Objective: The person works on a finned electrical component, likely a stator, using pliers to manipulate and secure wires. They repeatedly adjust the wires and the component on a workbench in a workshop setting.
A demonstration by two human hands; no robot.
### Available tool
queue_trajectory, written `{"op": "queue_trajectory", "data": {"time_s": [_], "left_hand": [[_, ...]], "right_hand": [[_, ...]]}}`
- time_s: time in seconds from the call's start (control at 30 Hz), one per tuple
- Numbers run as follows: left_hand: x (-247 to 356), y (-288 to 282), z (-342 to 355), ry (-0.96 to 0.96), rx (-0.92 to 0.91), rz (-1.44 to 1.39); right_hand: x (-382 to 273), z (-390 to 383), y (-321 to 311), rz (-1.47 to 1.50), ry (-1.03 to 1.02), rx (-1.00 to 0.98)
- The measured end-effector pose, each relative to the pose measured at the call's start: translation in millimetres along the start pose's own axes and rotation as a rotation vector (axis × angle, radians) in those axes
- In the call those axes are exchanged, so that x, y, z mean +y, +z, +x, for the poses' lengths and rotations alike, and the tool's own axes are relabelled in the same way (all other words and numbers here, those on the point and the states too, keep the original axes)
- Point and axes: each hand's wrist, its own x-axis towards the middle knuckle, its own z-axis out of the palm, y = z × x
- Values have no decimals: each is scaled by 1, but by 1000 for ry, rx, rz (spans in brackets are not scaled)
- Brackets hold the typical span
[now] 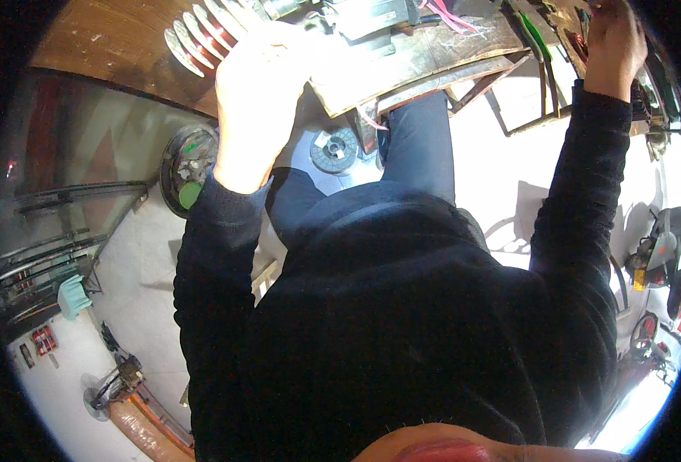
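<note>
Red-cored cylinder with a row of pale, curved fins (206, 38) is at the upper left, seen against the brown wooden desk (109, 46) that runs along the top of my view. Below the desk, to the left, a dark round basin (164, 173) stands on the pale floor (140, 254), holding mixed scraps. At top centre, right of the cylinder, is a boxy grey metal device (367, 19). Lower, near the centre, a flat grey spool (333, 162) lies on the floor.

My left hand (256, 100), bleached by strong light, is right beside the fins; glare hides its fingers, so I cannot tell whether they are spread or gripping. My right hand (616, 42) is well apart, at the upper right, fingers bent; I cannot tell what, if anything, they pinch.

Smaller still: a narrow, bright green strip (537, 35) left of my right hand, and thin pink strips (456, 17) beside the device.
</note>
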Motion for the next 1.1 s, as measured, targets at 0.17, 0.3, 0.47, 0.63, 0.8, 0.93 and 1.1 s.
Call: {"op": "queue_trajectory", "data": {"time_s": [0.17,0.3,0.47,0.63,0.8,0.93,1.1], "left_hand": [[10,-1,-1,-185,30,-224],[14,7,1,-218,31,-266],[14,-1,4,-255,65,-451],[15,-12,13,-66,-111,-139],[12,-2,11,-140,-52,-698],[14,-5,8,-19,-125,-600],[20,-4,2,-28,-18,-444]], "right_hand": [[32,3,-72,-1278,192,-348],[90,-22,-58,-1231,433,-498],[112,-39,11,-1384,-97,-609],[83,-102,75,-1100,403,-826],[116,-155,113,61,627,-1316],[119,-158,104,-80,724,-1199],[111,-164,76,-331,858,-994]]}}
